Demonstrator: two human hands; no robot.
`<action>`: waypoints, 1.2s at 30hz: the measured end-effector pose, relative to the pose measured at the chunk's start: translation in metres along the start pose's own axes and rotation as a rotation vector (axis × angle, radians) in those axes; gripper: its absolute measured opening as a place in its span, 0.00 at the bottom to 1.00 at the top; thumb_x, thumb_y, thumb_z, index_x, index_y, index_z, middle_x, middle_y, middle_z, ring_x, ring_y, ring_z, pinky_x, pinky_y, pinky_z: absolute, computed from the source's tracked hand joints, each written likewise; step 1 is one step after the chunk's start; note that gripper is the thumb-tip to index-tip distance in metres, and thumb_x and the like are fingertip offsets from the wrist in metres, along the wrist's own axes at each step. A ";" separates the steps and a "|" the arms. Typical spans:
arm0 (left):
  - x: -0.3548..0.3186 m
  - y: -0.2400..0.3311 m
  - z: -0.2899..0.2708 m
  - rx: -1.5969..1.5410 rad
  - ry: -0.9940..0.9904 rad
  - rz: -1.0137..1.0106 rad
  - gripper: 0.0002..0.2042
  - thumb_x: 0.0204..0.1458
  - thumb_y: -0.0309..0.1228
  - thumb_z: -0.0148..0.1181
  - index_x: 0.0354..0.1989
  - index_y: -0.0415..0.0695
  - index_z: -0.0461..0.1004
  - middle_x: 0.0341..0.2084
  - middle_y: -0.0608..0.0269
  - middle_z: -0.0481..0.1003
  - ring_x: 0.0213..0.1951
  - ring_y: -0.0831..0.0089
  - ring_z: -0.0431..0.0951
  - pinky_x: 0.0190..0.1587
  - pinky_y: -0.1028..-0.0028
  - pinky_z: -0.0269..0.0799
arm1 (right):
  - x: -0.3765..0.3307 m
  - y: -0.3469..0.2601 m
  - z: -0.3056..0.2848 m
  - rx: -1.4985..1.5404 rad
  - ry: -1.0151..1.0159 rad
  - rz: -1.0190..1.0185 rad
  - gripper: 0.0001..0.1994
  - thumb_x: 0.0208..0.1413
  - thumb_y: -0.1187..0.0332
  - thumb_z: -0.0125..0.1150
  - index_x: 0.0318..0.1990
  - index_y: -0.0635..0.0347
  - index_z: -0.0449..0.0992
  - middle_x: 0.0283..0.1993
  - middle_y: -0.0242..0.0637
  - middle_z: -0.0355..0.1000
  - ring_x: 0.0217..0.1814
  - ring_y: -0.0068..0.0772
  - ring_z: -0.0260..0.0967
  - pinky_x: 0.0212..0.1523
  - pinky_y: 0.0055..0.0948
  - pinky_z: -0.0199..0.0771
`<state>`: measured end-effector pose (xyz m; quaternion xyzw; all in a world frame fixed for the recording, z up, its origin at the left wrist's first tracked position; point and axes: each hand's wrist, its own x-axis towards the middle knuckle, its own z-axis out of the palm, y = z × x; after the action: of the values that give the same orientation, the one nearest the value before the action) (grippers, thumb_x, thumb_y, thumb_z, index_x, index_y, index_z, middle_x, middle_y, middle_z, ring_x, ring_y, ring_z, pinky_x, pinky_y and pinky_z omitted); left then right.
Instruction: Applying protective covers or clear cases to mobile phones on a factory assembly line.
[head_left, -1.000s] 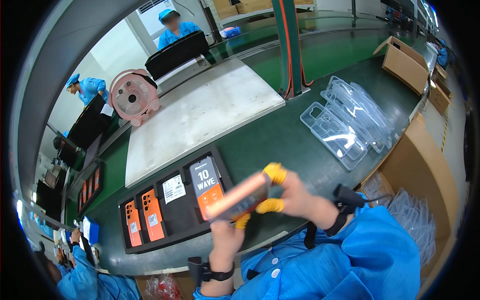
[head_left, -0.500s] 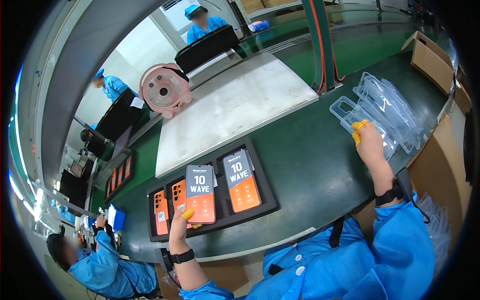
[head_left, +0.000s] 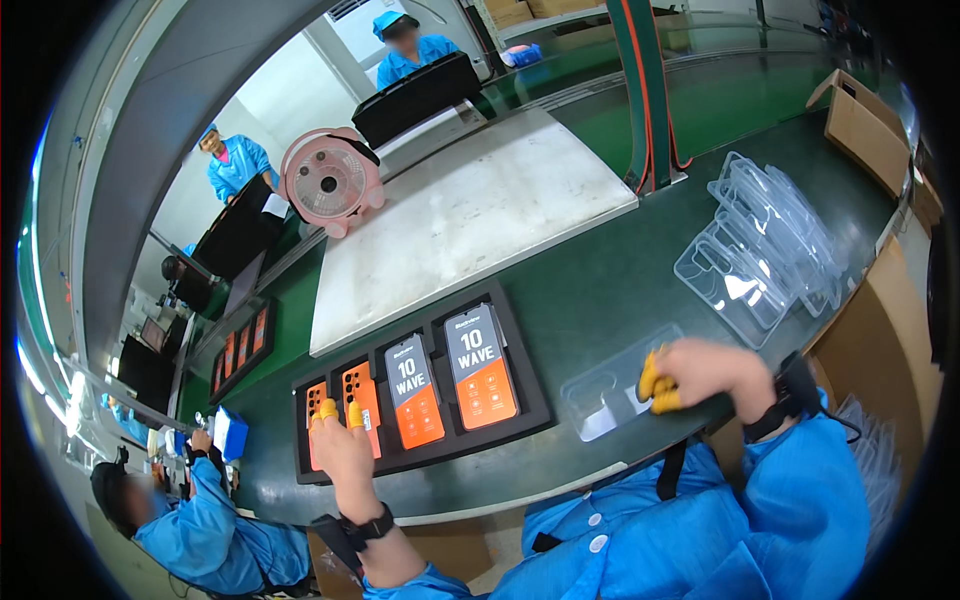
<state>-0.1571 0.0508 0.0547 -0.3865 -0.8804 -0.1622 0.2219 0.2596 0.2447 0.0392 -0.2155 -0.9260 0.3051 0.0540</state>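
Observation:
A black foam tray holds several phones in a row. Two lie with grey-and-orange fronts up: one phone at the middle, another phone to its right. At the tray's left end are orange phone backs, an inner one and an outer one. My left hand reaches over these two, yellow finger cots spread on its fingertips. Right of the tray, my right hand, also in yellow cots, grips a clear plastic tray by its right side, low over the green table.
A pile of clear plastic trays lies at the right, before an open cardboard box. Behind the foam tray are a white board and a pink fan. One co-worker sits at the left; others work farther back.
My left hand has let go of the middle phone, which now lies in the foam tray, and moved left. My right hand has brought a clear plastic tray from the pile toward me.

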 end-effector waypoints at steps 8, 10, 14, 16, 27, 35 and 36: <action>-0.006 -0.092 0.071 0.020 -0.300 -0.220 0.22 0.53 0.46 0.51 0.36 0.33 0.72 0.35 0.41 0.73 0.40 0.47 0.73 0.42 0.60 0.68 | 0.009 -0.005 0.020 0.041 -0.021 0.128 0.12 0.41 0.57 0.64 0.29 0.55 0.78 0.26 0.39 0.74 0.30 0.41 0.72 0.32 0.34 0.71; 0.009 -0.097 0.065 -0.249 -0.402 -0.357 0.21 0.53 0.42 0.52 0.40 0.31 0.70 0.38 0.43 0.73 0.42 0.49 0.73 0.43 0.62 0.67 | 0.009 -0.009 0.017 0.008 -0.061 0.143 0.13 0.42 0.57 0.64 0.30 0.55 0.78 0.27 0.39 0.74 0.30 0.41 0.72 0.33 0.34 0.71; 0.030 -0.112 0.051 -1.134 -0.612 -0.458 0.12 0.53 0.29 0.53 0.44 0.36 0.69 0.35 0.63 0.72 0.37 0.78 0.71 0.37 0.78 0.66 | 0.009 -0.019 0.009 0.009 -0.028 0.114 0.12 0.44 0.59 0.64 0.33 0.57 0.78 0.28 0.40 0.74 0.30 0.41 0.72 0.33 0.34 0.71; 0.030 -0.091 0.021 -0.971 -0.438 -0.442 0.11 0.54 0.29 0.52 0.43 0.37 0.70 0.33 0.64 0.72 0.36 0.78 0.71 0.36 0.79 0.67 | 0.015 -0.026 0.004 0.031 0.075 0.072 0.14 0.45 0.60 0.64 0.37 0.59 0.76 0.32 0.41 0.73 0.33 0.41 0.71 0.35 0.33 0.71; -0.069 0.152 0.007 -1.202 -0.821 0.077 0.14 0.54 0.30 0.54 0.47 0.38 0.67 0.39 0.64 0.71 0.41 0.76 0.71 0.43 0.76 0.67 | 0.080 -0.052 0.063 1.237 0.668 0.053 0.15 0.58 0.69 0.54 0.50 0.63 0.63 0.48 0.34 0.67 0.49 0.23 0.64 0.51 0.26 0.64; -0.086 0.181 0.000 -0.344 -0.579 0.790 0.51 0.34 0.54 0.67 0.61 0.33 0.49 0.57 0.46 0.56 0.62 0.55 0.53 0.61 0.52 0.41 | 0.008 -0.028 -0.002 -0.062 0.814 -0.428 0.12 0.41 0.69 0.67 0.35 0.58 0.75 0.28 0.35 0.70 0.28 0.38 0.69 0.27 0.29 0.68; -0.087 0.180 0.005 -0.373 -0.553 0.791 0.51 0.30 0.53 0.69 0.60 0.34 0.51 0.57 0.48 0.58 0.62 0.57 0.53 0.61 0.50 0.41 | 0.003 -0.026 -0.006 -0.129 0.749 -0.472 0.11 0.41 0.69 0.66 0.35 0.58 0.75 0.28 0.34 0.71 0.28 0.37 0.69 0.27 0.29 0.68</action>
<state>0.0296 0.1174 0.0267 -0.7511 -0.6489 -0.1119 -0.0476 0.2488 0.2298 0.0592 -0.0967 -0.8836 0.1268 0.4402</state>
